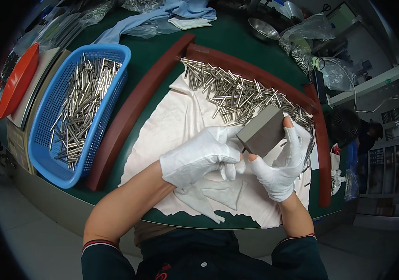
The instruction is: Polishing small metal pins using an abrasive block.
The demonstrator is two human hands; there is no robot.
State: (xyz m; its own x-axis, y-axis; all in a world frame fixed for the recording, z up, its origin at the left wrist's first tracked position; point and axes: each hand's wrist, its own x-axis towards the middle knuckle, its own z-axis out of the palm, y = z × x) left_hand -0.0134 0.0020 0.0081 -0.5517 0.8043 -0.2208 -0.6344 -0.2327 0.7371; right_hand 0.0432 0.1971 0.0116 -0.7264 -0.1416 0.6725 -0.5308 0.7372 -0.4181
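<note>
My right hand (283, 168), in a white glove with bare thumb and finger tips, grips a grey-brown rectangular block (267, 130), tilted above the cloth. Beside the block's lower left corner is my left hand (206, 156), also white-gloved, its fingers curled inward. A small dark tip shows by those fingers, but what they hold is hidden. Behind the block, a heap of short metal pins (237, 93) lies on a pale pink cloth (162, 126). Scraps of white cloth (218, 193) rest below my left hand.
At left stands a blue plastic basket (36, 140) of metal pins, with an orange tray (19, 84) beyond it. Reddish-brown bars (138, 107) border the cloth on the green table (157, 56). A metal bowl (263, 29) and plastic bags (311, 28) sit at the back.
</note>
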